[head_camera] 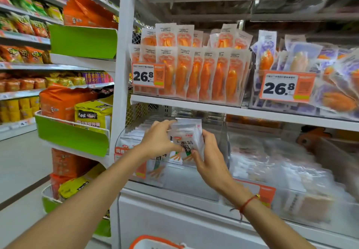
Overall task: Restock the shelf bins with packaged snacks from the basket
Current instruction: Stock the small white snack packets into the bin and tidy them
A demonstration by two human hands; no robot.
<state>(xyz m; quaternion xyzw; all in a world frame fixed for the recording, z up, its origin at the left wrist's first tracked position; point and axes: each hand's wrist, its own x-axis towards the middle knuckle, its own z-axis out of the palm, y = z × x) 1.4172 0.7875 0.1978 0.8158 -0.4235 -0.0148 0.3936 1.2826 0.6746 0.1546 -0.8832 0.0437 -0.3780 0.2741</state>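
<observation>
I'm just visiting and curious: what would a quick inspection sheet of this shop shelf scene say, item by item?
Surface: white shelf above a clear bin.
Job's things: stack of white snack packets held over the clear bin; orange-rimmed basket at the bottom edge.
Clutter: orange packets and purple packets on the upper shelf, each with a 26.8 price tag.
Hands: left hand and right hand both grip the stack.
Cables: nothing seen.
Surroundings: green side trays with noodle packs; aisle shelves at left.

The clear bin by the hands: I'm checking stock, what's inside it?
The clear bin holds white snack packets at its left. Both hands hold more packets, hiding the middle.
</observation>
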